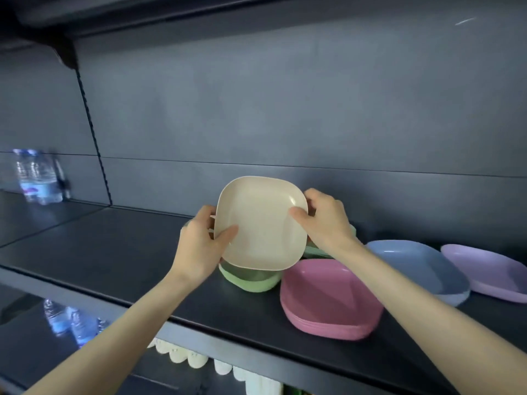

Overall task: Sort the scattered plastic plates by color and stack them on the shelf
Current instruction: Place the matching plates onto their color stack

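Fingers: L hand, R hand grip 1 plate.

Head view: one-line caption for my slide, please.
Left hand and right hand grip a tilted cream plate above the green plate, beside the pink stack on the shelf.

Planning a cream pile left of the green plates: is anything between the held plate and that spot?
Nothing visible. The left hand and right hand hold the cream plate above the green plates; the shelf left of them is bare up to the water bottles.
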### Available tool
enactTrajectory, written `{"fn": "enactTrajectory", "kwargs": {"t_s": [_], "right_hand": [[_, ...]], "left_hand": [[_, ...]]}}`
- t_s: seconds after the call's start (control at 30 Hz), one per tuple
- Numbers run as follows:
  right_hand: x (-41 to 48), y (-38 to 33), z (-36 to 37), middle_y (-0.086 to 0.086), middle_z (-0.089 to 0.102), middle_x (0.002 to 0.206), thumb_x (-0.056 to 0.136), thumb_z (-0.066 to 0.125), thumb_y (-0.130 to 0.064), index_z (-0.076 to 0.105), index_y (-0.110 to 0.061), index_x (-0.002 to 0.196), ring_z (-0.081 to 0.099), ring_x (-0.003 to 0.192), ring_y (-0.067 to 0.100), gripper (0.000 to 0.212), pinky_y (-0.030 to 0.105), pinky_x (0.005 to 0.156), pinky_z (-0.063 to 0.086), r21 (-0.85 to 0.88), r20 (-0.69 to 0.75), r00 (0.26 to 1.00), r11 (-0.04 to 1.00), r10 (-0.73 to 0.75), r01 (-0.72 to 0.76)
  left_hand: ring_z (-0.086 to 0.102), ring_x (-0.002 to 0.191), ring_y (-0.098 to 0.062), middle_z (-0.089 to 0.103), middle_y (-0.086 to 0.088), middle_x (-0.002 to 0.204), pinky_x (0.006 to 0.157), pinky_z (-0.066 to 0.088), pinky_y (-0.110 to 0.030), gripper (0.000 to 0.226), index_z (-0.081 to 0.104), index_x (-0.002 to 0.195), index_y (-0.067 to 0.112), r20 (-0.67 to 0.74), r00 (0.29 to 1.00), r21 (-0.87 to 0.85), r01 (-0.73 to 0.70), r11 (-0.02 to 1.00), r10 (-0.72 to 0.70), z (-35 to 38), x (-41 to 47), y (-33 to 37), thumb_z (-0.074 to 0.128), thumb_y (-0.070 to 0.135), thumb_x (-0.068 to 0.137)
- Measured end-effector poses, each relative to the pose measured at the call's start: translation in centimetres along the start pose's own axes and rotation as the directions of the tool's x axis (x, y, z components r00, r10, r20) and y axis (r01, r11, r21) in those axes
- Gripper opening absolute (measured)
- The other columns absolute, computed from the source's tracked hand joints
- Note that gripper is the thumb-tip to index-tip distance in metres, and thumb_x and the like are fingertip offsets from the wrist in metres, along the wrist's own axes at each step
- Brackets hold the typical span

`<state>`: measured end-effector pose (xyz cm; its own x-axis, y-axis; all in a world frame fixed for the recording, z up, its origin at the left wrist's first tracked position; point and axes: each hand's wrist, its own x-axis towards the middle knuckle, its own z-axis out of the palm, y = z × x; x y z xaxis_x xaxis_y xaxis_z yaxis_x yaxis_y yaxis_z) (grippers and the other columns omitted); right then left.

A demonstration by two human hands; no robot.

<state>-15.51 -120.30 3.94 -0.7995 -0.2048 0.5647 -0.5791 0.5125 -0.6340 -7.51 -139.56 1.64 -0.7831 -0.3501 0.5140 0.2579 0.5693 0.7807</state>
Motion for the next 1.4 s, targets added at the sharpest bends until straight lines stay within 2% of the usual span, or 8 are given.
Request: {"fn": "enactTrajectory", "kwargs": {"t_s": [0.13, 0.23, 0.43, 0.67, 0.8, 0.9, 1.17, 1.4], "right_hand": [[3.5, -1.1, 3.7, 0.0, 0.059, 0.068, 0.081, 0.06, -0.02, 0.051, -0.017, 0.082, 0.057, 0.075, 0.031, 0.009, 0.047, 0.064, 0.054, -0.015, 0.037, 0.999, 1.0, 0.001, 0.0], [6.4, -1.3, 6.5, 0.002, 0.064, 0.077, 0.08, 0.061, -0.02, 0.051, -0.021, 0.087, 0.058, 0.08, 0.031, 0.012, 0.044, 0.062, 0.055, -0.051, 0.103, 0.995, 0.999, 0.016, -0.01], [11.3, -0.4, 12.7, 0.006, 0.065, 0.069, 0.08, 0.063, -0.007, 0.055, -0.01, 0.088, 0.056, 0.034, 0.009, 0.011, 0.019, 0.041, 0.045, -0.13, 0.278, 0.948, 0.984, 0.155, -0.123], [14.1, 0.1, 17.6, 0.012, 0.064, 0.069, 0.077, 0.064, -0.002, 0.056, -0.003, 0.084, 0.059, 0.036, 0.011, 0.011, 0.022, 0.042, 0.051, -0.284, 0.387, 0.859, 0.929, 0.336, -0.236], [14.5, 0.8, 18.8, 0.015, 0.067, 0.069, 0.073, 0.068, -0.007, 0.06, 0.003, 0.085, 0.062, 0.05, 0.019, 0.018, 0.027, 0.051, 0.055, -0.416, 0.381, 0.816, 0.869, 0.435, -0.269], [14.1, 1.2, 18.9, 0.006, 0.06, 0.069, 0.07, 0.074, -0.02, 0.059, -0.004, 0.075, 0.055, 0.064, 0.023, 0.023, 0.028, 0.054, 0.043, -0.549, 0.346, 0.803, 0.798, 0.486, -0.247], [12.7, 0.8, 19.4, 0.005, 0.06, 0.093, 0.087, 0.059, -0.04, 0.059, -0.007, 0.094, 0.053, 0.084, 0.022, 0.034, 0.033, 0.07, 0.04, -0.66, 0.327, 0.78, 0.72, 0.533, -0.215], [12.0, -1.0, 16.1, 0.009, 0.057, 0.126, 0.087, 0.063, -0.036, 0.055, -0.012, 0.124, 0.054, 0.113, 0.026, 0.046, 0.032, 0.096, 0.042, -0.62, 0.078, 0.91, 0.735, 0.406, -0.275]], "left_hand": [[0.065, 0.075, -0.02, 0.065, -0.001, 0.092, 0.049, 0.056, -0.035, 0.033, 0.045, 0.106, 0.024, 0.002, 1.0, -0.027, -0.004, 1.0, 0.004, -2.1, 3.5, -3.2, 0.068, 0.017, 0.084], [0.064, 0.077, -0.018, 0.063, -0.002, 0.095, 0.047, 0.055, -0.029, 0.037, 0.043, 0.108, 0.024, 0.027, 1.0, -0.038, 0.0, 0.999, 0.001, -3.0, 6.2, -5.8, 0.069, 0.018, 0.083], [0.062, 0.078, -0.014, 0.058, 0.008, 0.095, 0.047, 0.052, -0.023, 0.043, 0.05, 0.121, 0.017, 0.145, 0.988, -0.007, 0.062, 0.998, -0.06, -4.3, 12.4, -11.5, 0.07, 0.018, 0.082], [0.061, 0.097, -0.019, 0.065, 0.001, 0.104, 0.08, 0.052, -0.032, 0.042, 0.057, 0.116, 0.016, 0.352, 0.924, 0.178, 0.088, 0.98, -0.148, -4.8, 17.4, -16.8, 0.071, 0.016, 0.077], [0.06, 0.091, -0.019, 0.064, 0.001, 0.096, 0.074, 0.045, -0.025, 0.026, 0.06, 0.098, 0.018, 0.479, 0.861, 0.235, 0.06, 0.97, -0.169, -4.2, 19.3, -18.5, 0.072, 0.014, 0.075], [0.06, 0.088, -0.019, 0.063, -0.003, 0.1, 0.07, 0.043, -0.025, 0.022, 0.062, 0.087, 0.018, 0.581, 0.796, 0.273, 0.005, 0.962, -0.169, -3.5, 20.5, -20.0, 0.072, 0.023, 0.068], [0.055, 0.1, -0.02, 0.054, -0.001, 0.106, 0.08, 0.044, -0.031, 0.032, 0.061, 0.1, 0.02, 0.708, 0.704, 0.367, -0.31, 0.877, -0.048, -3.3, 21.6, -21.7, 0.058, 0.046, 0.083], [0.04, 0.127, -0.022, 0.046, -0.001, 0.133, 0.102, 0.036, -0.036, 0.049, 0.046, 0.133, 0.019, 0.629, 0.728, 0.243, -0.518, 0.82, 0.273, -4.4, 22.0, -17.2, 0.052, 0.043, 0.091]]}}
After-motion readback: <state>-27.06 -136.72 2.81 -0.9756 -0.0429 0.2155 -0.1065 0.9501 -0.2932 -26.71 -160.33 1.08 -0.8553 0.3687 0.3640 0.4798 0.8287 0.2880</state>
